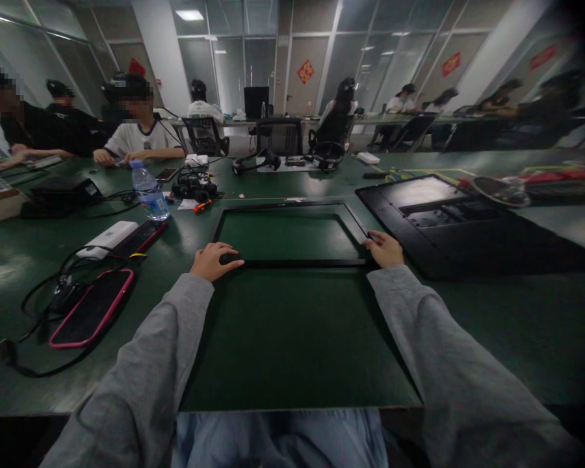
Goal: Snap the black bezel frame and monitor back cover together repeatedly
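Note:
A thin black rectangular frame lies flat on the green table in front of me. My left hand rests on the frame's near left corner, fingers spread over the bar. My right hand grips the near right corner, fingers curled on its edge. Both arms wear grey sleeves. The green table surface shows through the frame's opening.
A black monitor back panel lies to the right. On the left are a pink-edged phone, cables, a white power bank and a water bottle. Headsets and cables lie beyond the frame. Several people sit at the far left and at back tables.

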Demonstrator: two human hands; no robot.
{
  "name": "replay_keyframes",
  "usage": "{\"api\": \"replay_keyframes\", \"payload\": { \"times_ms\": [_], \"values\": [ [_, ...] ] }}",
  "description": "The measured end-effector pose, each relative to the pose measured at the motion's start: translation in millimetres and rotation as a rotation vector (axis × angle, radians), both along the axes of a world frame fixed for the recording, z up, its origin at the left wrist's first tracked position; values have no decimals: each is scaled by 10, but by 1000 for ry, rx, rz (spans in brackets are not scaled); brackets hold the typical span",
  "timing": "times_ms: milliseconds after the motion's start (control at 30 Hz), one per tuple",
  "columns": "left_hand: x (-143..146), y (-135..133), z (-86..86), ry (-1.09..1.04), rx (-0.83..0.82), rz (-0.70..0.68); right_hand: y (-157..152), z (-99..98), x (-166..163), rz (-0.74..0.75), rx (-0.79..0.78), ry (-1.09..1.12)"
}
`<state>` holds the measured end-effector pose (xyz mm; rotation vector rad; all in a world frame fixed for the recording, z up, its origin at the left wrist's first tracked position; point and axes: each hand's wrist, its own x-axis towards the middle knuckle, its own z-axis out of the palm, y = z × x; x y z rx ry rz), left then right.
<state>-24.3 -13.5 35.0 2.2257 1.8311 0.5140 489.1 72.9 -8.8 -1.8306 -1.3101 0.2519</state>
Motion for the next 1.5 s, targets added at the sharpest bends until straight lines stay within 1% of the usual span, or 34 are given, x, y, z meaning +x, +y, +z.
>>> {"api": "replay_keyframes", "payload": {
  "times_ms": [167,367,567,733,1033,1200,1400,1500],
  "values": [
    [-20,-3,-3,14,1,-40,33,-34,41,8,6,0],
    [-23,14,-3,-2,-4,-39,47,-43,60,17,42,47],
    [14,22,-12,5,18,-5,-16,33,24,44,12,164],
    [27,31,-37,-10,53,8,-24,78,8,103,41,297],
    [50,25,-53,-36,54,55,-42,136,-11,91,7,363],
    [51,38,-73,-27,37,87,-49,169,-14,100,30,424],
    [82,25,-45,-35,21,106,-125,290,-53,100,22,485],
    [95,18,-31,-44,11,108,-160,343,-10,89,8,499]
  ]
}}
